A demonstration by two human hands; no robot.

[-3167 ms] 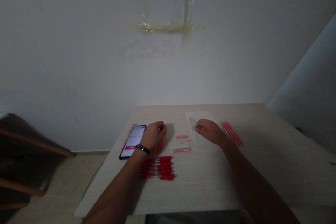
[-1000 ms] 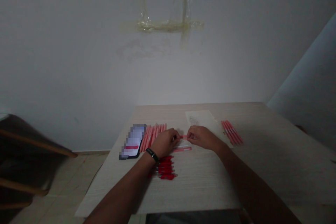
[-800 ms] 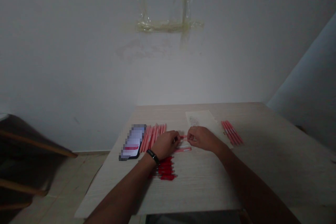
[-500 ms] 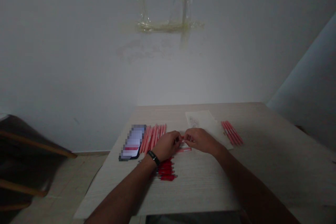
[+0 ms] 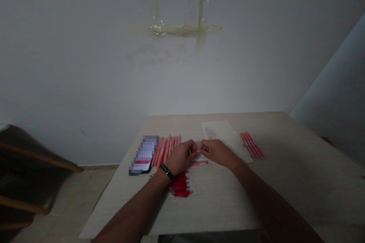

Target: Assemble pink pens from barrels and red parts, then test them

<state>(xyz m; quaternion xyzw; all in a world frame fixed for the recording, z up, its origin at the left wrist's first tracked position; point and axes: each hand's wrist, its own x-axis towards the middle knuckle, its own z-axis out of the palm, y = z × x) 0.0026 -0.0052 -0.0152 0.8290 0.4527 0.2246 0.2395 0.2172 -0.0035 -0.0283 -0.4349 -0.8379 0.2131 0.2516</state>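
My left hand (image 5: pixel 182 156), with a dark band on its wrist, is closed in a pinch over the middle of the table. Facing it, fingertips almost touching, my right hand (image 5: pixel 218 152) is pinched too. Between them shows a small pink pen part (image 5: pixel 199 151), mostly hidden by the fingers. Just below the hands lies a single pink pen piece (image 5: pixel 201 163). Red pen parts (image 5: pixel 181 188) form a pile under my left wrist. Several pink pens (image 5: pixel 165 150) lie side by side left of my left hand.
A phone (image 5: pixel 144 155) with a blurred screen rests at the left of the table (image 5: pixel 222 205). Behind my right hand is a pale sheet or packet (image 5: pixel 228 136) with a printed drawing. Further right lie several pink pens (image 5: pixel 252 145) in a row. The wall stands behind.
My fingers have shifted slightly around the small pink part, and the red bit seen between them before is no longer visible. Both hands stay in nearly the same place.
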